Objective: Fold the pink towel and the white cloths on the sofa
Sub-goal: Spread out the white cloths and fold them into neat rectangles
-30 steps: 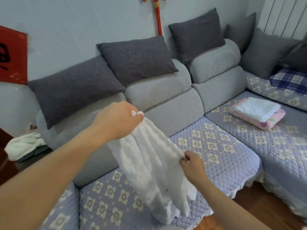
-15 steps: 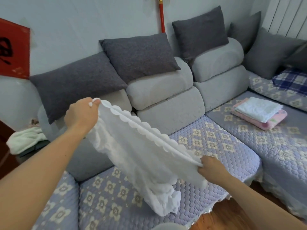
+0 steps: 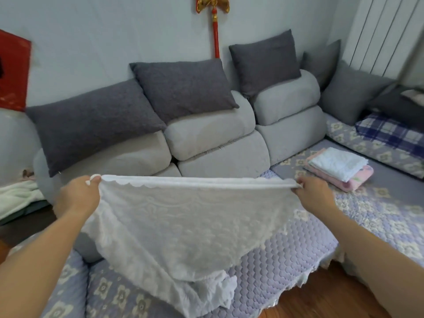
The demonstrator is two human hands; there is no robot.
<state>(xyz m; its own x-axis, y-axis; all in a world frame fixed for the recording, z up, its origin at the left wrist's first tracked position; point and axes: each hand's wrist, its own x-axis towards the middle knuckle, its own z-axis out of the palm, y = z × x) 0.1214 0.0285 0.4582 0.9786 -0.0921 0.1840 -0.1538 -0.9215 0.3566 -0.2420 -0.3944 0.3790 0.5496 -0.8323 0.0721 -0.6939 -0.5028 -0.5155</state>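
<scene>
Head view, hands (image 3: pixel 78 196) (image 3: pixel 315 191) pinching white cloth (image 3: pixel 183 226) taut

Both forearms are bare, no sleeves, watch or rings showing on the hands (image 3: pixel 76 198).

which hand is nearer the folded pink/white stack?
Right. The right hand holds the white cloth beside the folded stack; the left hand grips the cloth's far corner.

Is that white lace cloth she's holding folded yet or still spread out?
Spread out: the white lace cloth hangs stretched between left hand and right hand.
</scene>
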